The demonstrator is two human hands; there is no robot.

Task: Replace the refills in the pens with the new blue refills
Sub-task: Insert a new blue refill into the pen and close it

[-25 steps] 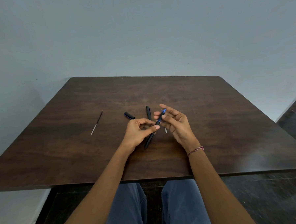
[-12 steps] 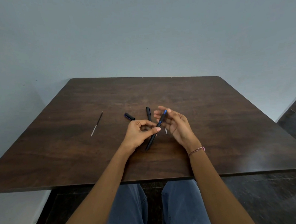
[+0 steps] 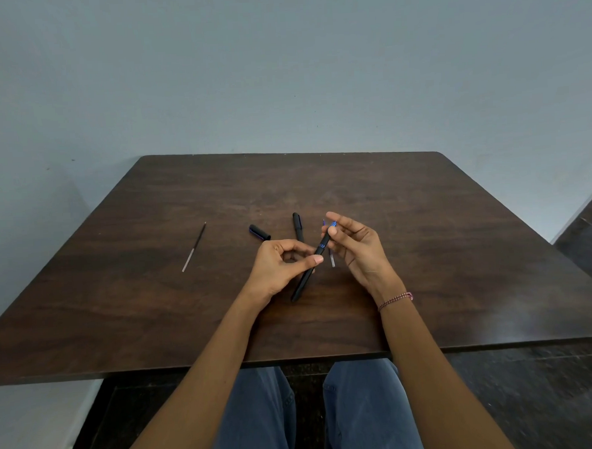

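Note:
Above the middle of the brown table (image 3: 460,250) I hold a black pen (image 3: 306,277) with a blue ring, slanted with its blue tip up. My left hand (image 3: 279,266) pinches the barrel at its middle. My right hand (image 3: 355,247) grips the front section near the tip with thumb and fingers. Behind my hands lie a second black pen (image 3: 297,226) and a black cap (image 3: 259,232). A thin refill (image 3: 331,258) lies partly hidden under my right hand. Another thin refill (image 3: 194,246) lies far to the left.
A plain pale wall stands behind the table. The table's near edge (image 3: 192,368) runs just above my knees. A dark floor shows at the right.
My right hand's fingers have shifted slightly up along the pen's tip end, and the pen has tilted a little. My left hand keeps its grip in the same place.

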